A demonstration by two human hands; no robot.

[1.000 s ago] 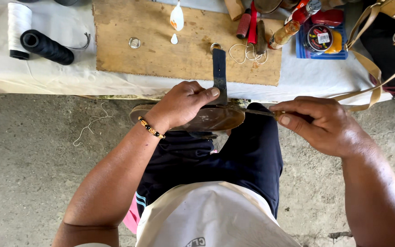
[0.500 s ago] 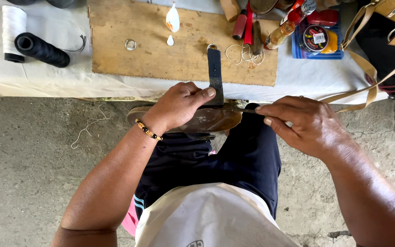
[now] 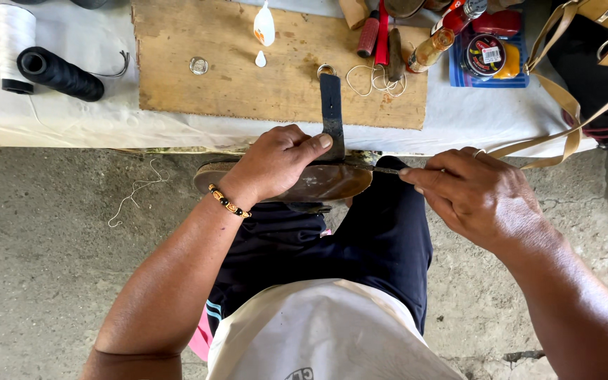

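A white-covered table (image 3: 72, 119) runs along the top, and a bare wooden board (image 3: 276, 77) lies on it; take that board as the landmark. Right of the board hangs a dark bag (image 3: 585, 77) with tan straps. Left of the board lie two spools of thread, one black (image 3: 61, 72) and one white (image 3: 15, 46). At the board's right edge a blue tray (image 3: 522, 77) holds one round tin (image 3: 485, 55) and something red and yellow (too cramped to name). Just beside the tray leans one amber bottle (image 3: 434, 46), and a few red-handled tools (image 3: 376, 32) rest on the board's upper right. On the board itself sit one small white glue bottle (image 3: 264, 24) and one metal ring (image 3: 198, 65).

Below the board's near edge, over the lap, a brown shoe sole (image 3: 325, 184) lies flat. The left hand (image 3: 272, 165) presses down on it, its grip closed over the sole and thumb against a dark strap (image 3: 331, 112) running up onto the board. The right hand (image 3: 476, 193) sits just right of the sole's tip, fingers pinching a thin metal tool (image 3: 386, 169) that touches that tip.
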